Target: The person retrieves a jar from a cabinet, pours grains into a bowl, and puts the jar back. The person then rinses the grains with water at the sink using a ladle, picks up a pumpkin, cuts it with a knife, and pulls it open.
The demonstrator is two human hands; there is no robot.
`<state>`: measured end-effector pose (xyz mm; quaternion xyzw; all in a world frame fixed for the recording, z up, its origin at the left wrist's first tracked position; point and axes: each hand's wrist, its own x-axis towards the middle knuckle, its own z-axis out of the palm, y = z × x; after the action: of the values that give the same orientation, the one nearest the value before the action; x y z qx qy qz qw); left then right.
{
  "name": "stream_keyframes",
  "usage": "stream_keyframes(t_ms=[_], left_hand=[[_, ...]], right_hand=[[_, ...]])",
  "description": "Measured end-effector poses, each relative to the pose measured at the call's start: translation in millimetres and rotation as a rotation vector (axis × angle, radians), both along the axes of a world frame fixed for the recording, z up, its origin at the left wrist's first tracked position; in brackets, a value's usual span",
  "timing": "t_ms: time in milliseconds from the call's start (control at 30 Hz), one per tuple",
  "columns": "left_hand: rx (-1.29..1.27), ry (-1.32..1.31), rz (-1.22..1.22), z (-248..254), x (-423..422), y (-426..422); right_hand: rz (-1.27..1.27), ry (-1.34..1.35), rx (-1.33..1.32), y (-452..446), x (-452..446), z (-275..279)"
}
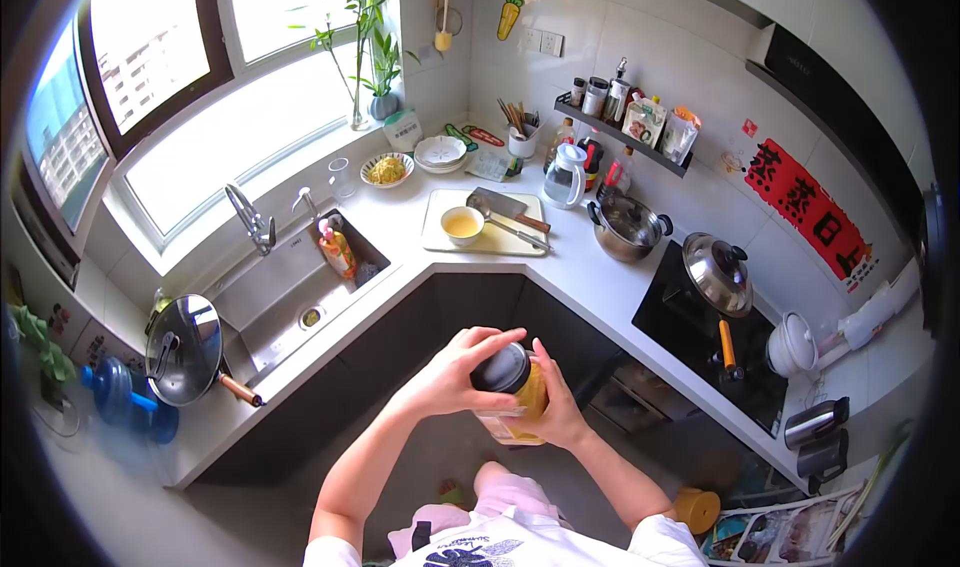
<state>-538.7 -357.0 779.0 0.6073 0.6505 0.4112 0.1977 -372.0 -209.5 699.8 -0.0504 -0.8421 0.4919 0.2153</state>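
Observation:
In front of my body I hold a jar (pixel 531 399) with a dark lid and yellowish contents, tilted, above the floor. My left hand (pixel 462 369) is closed around the dark lid (pixel 503 368). Around the jar's side, my right hand (pixel 562 413) is wrapped. The lid appears to be on the jar. Beyond my hands, on the counter, a pale cutting board (pixel 437 229) bears a bowl of yellow liquid (pixel 462 225), a ladle (pixel 512 231) and a cleaver (pixel 503 205).
A sink (pixel 275 285) with an orange bottle (pixel 338 254) lies left, beside a black pan (pixel 184 350). To the right stand a steel pot (pixel 627 229) and a lidded pan (pixel 716 275) on the cooktop (pixel 668 302). A bowl of yellow food (pixel 386 171) sits near the window.

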Motion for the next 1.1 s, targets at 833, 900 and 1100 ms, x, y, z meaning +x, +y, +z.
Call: stream_keyframes(t_ms=[833, 900, 1100], left_hand=[[-0.491, 0.107, 0.194, -77.2, -321.3, 183.5], [-0.595, -0.058, 0.225, -91.5, -342.7, 191.9], [-0.677, 0.033, 0.174, -108.0, -389.8, 209.5]], right_hand=[[-0.043, -0.196, 0.415, 177.1, -309.5, -39.7], [-0.089, -0.253, 0.468, 176.5, -326.7, -43.6], [-0.183, -0.340, 0.432, 167.3, -361.0, -44.8]])
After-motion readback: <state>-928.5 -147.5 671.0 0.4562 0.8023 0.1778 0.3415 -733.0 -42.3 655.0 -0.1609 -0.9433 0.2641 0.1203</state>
